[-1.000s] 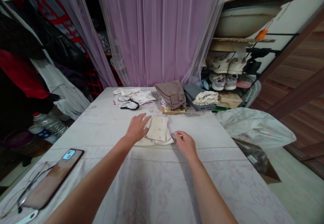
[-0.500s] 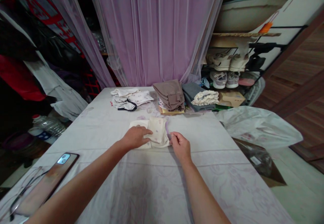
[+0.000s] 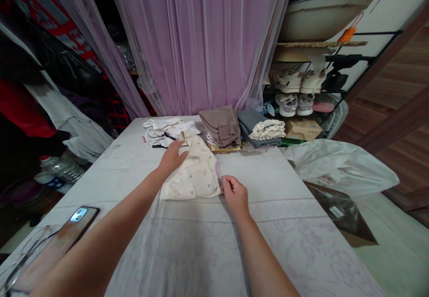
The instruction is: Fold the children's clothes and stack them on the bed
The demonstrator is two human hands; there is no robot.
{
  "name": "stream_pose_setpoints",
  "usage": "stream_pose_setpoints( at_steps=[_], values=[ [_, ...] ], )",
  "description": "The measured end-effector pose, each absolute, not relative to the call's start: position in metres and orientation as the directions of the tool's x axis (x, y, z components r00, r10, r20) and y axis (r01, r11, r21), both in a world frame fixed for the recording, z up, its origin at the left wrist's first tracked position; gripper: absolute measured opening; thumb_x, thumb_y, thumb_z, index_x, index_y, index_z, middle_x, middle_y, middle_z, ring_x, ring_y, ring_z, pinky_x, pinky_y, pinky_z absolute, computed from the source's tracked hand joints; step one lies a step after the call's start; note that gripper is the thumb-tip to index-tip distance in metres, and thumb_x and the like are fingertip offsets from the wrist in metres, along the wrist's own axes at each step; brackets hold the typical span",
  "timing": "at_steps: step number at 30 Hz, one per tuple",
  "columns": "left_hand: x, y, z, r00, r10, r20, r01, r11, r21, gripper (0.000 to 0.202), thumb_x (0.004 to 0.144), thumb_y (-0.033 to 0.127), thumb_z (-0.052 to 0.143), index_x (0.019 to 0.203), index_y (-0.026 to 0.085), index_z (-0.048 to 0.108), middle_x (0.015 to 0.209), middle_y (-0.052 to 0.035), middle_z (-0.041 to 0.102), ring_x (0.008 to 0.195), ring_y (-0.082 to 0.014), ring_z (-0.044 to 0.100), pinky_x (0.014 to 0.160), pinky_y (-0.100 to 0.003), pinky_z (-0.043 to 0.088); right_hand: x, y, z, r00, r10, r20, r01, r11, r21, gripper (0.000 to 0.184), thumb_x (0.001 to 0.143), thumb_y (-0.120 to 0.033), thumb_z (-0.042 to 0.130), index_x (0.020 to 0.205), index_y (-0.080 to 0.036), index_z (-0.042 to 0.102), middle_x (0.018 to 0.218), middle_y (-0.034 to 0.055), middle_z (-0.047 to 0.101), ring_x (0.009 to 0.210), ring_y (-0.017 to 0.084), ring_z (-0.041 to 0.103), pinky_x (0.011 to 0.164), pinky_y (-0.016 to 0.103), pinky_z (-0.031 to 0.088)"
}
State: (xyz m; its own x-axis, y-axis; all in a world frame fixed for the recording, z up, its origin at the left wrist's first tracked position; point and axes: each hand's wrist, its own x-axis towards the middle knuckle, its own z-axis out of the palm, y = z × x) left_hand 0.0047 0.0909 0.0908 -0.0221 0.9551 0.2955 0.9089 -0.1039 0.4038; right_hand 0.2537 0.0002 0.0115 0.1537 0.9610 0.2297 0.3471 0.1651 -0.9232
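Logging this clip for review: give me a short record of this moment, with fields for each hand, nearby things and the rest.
Left hand: open, at the cream patterned garment
Right hand: pinching that garment's edge
Things: taupe folded garment, white clothes, behind it
Rest: smartphone, lilac sheer curtain

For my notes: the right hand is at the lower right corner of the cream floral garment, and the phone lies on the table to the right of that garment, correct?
Not quite: the phone lies to the left of the cream floral garment, not the right, as the head view shows. The right hand is at its lower right corner, as you said.
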Motion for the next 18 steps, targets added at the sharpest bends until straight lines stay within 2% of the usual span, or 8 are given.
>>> stream_pose_setpoints(
  at_steps=[4, 8, 12, 15, 18],
  values=[
    [-0.002, 0.044, 0.053, 0.136, 0.954, 0.267, 0.916, -0.224, 0.332, 0.039, 0.087, 0.033, 0.052, 0.121, 0.019, 0.063, 0.136, -0.0098, 0.059, 0.128, -0.0249, 0.052, 0.111, -0.042, 0.039, 0.253, 0.0, 0.012, 0.12, 0.952, 0.281, 0.439, 0.203, -0.875, 0.032, 0.086, -0.042, 0.047, 0.09, -0.021, 0.071, 0.07, 0.0028, 0.071, 0.065, 0.017, 0.064, 0.063, 0.026, 0.048],
    [-0.015, 0.023, 0.041, 0.097, 0.974, 0.204, 0.937, -0.159, 0.311, 0.04, 0.088, 0.033, 0.049, 0.121, 0.017, 0.064, 0.134, -0.0107, 0.06, 0.126, -0.0245, 0.054, 0.111, -0.041, 0.04, 0.249, -0.003, 0.017, -0.009, 0.906, 0.422, 0.6, 0.343, -0.723, 0.026, 0.084, -0.035, 0.052, 0.095, -0.021, 0.071, 0.08, 0.0049, 0.072, 0.077, 0.019, 0.063, 0.075, 0.029, 0.046],
    [-0.015, 0.032, 0.053, 0.087, 0.984, 0.158, 0.952, -0.129, 0.279, 0.042, 0.09, 0.03, 0.045, 0.127, 0.016, 0.06, 0.135, -0.0111, 0.059, 0.127, -0.0233, 0.053, 0.111, -0.038, 0.039, 0.245, -0.006, 0.019, -0.115, 0.894, 0.433, 0.702, 0.381, -0.602, 0.023, 0.08, -0.03, 0.06, 0.1, -0.021, 0.069, 0.086, 0.0045, 0.071, 0.083, 0.021, 0.061, 0.079, 0.031, 0.043],
    [-0.001, 0.046, 0.068, 0.115, 0.985, 0.127, 0.959, -0.143, 0.244, 0.042, 0.09, 0.027, 0.046, 0.128, 0.017, 0.059, 0.134, -0.0099, 0.06, 0.124, -0.0222, 0.055, 0.108, -0.035, 0.04, 0.244, -0.005, 0.017, -0.125, 0.904, 0.409, 0.714, 0.368, -0.596, 0.016, 0.08, -0.024, 0.06, 0.092, -0.023, 0.07, 0.085, 0.0029, 0.072, 0.084, 0.02, 0.061, 0.079, 0.032, 0.041],
    [0.016, 0.055, 0.077, 0.11, 0.994, 0.008, 0.969, -0.109, 0.222, 0.039, 0.091, 0.03, 0.045, 0.125, 0.019, 0.061, 0.126, -0.0092, 0.065, 0.113, -0.0217, 0.062, 0.098, -0.033, 0.046, 0.246, -0.003, 0.016, -0.115, 0.905, 0.409, 0.666, 0.376, -0.644, 0.013, 0.081, -0.021, 0.057, 0.082, -0.023, 0.071, 0.081, 0.0021, 0.072, 0.082, 0.019, 0.062, 0.079, 0.031, 0.041]
  ],
)
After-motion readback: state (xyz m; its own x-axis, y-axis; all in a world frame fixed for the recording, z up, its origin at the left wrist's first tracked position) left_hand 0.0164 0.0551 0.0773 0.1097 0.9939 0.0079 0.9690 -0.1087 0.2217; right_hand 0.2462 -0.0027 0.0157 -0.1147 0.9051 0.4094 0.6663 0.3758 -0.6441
